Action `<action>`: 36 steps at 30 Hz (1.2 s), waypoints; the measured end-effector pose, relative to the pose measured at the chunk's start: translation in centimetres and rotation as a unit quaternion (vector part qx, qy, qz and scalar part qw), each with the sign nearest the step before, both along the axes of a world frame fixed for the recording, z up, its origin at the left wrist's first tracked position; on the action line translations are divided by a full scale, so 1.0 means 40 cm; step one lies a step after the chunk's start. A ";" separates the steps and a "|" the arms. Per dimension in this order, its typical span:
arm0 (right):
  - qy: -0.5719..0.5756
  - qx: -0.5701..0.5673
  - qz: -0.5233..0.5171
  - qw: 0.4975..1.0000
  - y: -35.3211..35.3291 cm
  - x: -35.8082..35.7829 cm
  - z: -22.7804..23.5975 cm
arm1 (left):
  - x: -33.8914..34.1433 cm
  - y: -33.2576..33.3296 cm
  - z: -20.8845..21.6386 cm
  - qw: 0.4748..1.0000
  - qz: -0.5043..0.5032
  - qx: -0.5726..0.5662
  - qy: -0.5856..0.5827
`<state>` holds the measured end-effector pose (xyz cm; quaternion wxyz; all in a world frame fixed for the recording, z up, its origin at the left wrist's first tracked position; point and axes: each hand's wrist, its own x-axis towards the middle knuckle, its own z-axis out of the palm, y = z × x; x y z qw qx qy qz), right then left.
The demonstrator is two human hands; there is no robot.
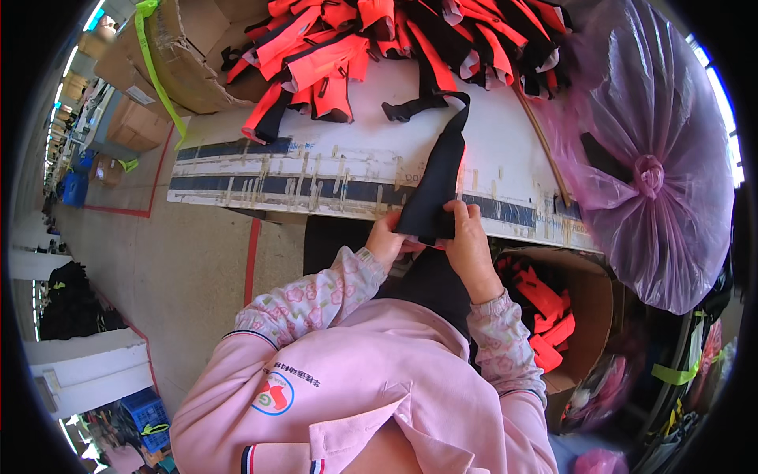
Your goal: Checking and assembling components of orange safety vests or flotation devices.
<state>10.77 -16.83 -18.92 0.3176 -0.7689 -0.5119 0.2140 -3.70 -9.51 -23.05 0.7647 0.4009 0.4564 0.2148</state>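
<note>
A long black fabric piece (433, 189) with a sliver of bright orange at its edge hangs over the front edge of the table. Its narrow strap end curls up on the tabletop. My left hand (385, 240) is closed on its lower left corner, some fingers hidden beneath the cloth. With thumb and fingers, my right hand (469, 242) pinches the lower right edge. Beyond my hands, a heap of similar orange and black fabric pieces (332, 59) covers the far part of the table.
The worn white table (363, 162) has tape marks along its front. A tied pink plastic bag (655, 229) bulges over its right end, near a thin wooden stick (545, 146). A cardboard box (588, 316) with orange pieces stands below right. Another carton (185, 55) sits at far left.
</note>
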 end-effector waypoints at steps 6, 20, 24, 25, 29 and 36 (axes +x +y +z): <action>-0.009 0.023 0.009 1.000 -0.004 -0.008 -0.019 | -0.029 -0.016 -0.037 0.987 -0.077 -0.137 -0.030; -0.041 0.005 0.032 0.999 0.011 -0.014 -0.005 | 0.031 -0.031 -0.044 0.992 -0.069 -0.100 -0.023; -0.064 0.017 0.056 0.996 0.018 0.000 -0.002 | 0.030 -0.030 -0.050 0.986 -0.033 -0.138 -0.084; -0.045 0.023 0.060 0.997 0.023 0.008 -0.001 | 0.028 -0.032 -0.048 0.984 -0.024 -0.133 -0.114; -0.036 0.063 0.083 0.994 0.039 0.011 -0.007 | 0.022 -0.034 -0.037 0.981 -0.015 -0.133 -0.137; -0.079 0.003 0.115 0.990 0.042 -0.016 -0.016 | 0.006 -0.026 -0.044 0.977 -0.024 -0.167 -0.129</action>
